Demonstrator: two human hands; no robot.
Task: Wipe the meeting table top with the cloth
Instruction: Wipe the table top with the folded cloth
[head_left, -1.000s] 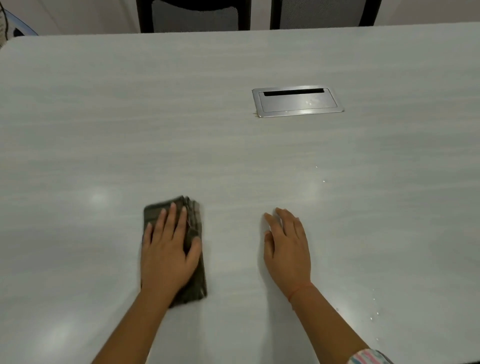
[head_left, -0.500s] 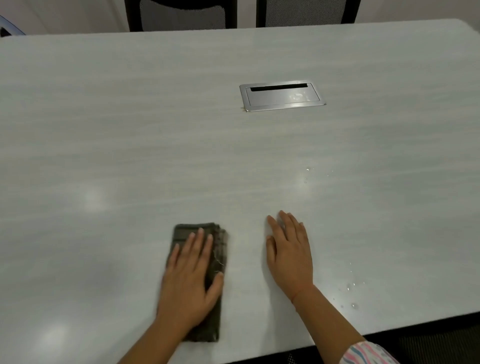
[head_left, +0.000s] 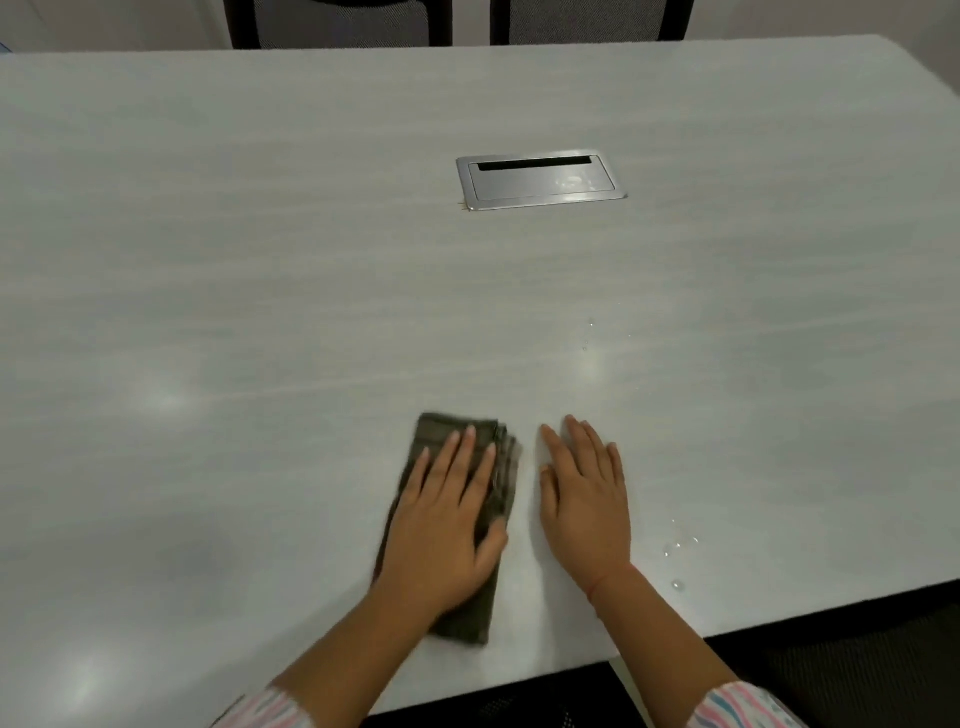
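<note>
Left hand (head_left: 441, 525) flat, fingers straight, pressing folded cloth (head_left: 460, 618) onto table top (head_left: 260, 291); right hand (head_left: 587, 504) flat just beside cloth.

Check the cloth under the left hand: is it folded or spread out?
Folded. The cloth is a narrow pad with stacked layer edges showing along its right side, lying on the table under the flat left hand.
</note>
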